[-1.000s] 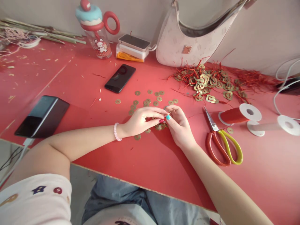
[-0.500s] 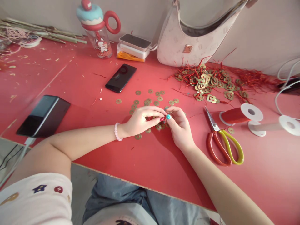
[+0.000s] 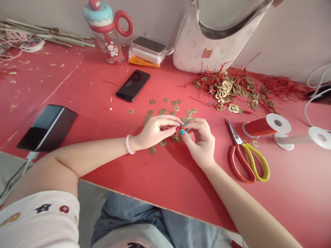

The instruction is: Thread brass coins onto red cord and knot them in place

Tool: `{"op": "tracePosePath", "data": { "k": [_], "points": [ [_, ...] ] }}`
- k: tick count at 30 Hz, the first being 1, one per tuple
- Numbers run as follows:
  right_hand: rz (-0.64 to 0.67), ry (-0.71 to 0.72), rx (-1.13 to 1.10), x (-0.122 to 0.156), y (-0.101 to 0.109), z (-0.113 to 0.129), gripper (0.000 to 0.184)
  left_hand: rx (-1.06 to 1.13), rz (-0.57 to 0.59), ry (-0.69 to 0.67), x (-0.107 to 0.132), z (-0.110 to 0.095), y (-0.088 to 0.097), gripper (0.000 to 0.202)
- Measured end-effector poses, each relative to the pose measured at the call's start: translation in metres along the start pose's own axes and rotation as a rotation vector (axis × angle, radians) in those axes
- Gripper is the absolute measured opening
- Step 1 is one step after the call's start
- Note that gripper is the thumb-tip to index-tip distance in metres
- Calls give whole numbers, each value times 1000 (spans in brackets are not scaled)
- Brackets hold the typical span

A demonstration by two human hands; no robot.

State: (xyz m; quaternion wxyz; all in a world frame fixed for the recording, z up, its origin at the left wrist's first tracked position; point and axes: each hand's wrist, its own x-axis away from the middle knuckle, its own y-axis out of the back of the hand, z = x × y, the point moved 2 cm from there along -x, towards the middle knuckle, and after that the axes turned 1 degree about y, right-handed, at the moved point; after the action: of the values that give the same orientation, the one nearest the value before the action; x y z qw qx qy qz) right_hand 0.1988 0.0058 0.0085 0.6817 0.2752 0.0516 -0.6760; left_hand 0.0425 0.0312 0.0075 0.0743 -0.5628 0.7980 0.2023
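Observation:
My left hand (image 3: 158, 130), with a pink bead bracelet (image 3: 129, 144) at the wrist, pinches a small piece of red cord (image 3: 182, 127) between thumb and fingertips. On the right of it, my right hand (image 3: 200, 143) grips the same cord, its thumb and forefinger meeting the left fingertips. Whether a coin hangs on that cord is hidden by the fingers. Loose brass coins with centre holes (image 3: 162, 111) lie on the red table (image 3: 144, 182) behind and below the hands. Coins tied with red cord form a pile (image 3: 227, 90) farther back on the right.
Scissors (image 3: 245, 155), a red cord spool (image 3: 261, 126) and a bare spool (image 3: 297, 138) lie at the right. A handbag (image 3: 191, 51), a cup (image 3: 111, 41) and stacked boxes (image 3: 147, 51) stand along the wall. A phone (image 3: 133, 85) and a folding device (image 3: 48, 127) are on the left.
My right hand has shifted slightly right, its fingers curling more so that its forefinger and thumb tips point at the cord. My left hand has barely moved.

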Motion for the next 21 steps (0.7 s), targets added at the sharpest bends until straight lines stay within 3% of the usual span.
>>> {"op": "tracePosePath", "data": {
  "k": [10,21],
  "points": [
    [-74,92,236,-2,2,3,11,150,15,123,1,1,-1,14],
    [-82,65,271,0,3,1,13,201,30,91,0,2,-2,13]
  ]
}}
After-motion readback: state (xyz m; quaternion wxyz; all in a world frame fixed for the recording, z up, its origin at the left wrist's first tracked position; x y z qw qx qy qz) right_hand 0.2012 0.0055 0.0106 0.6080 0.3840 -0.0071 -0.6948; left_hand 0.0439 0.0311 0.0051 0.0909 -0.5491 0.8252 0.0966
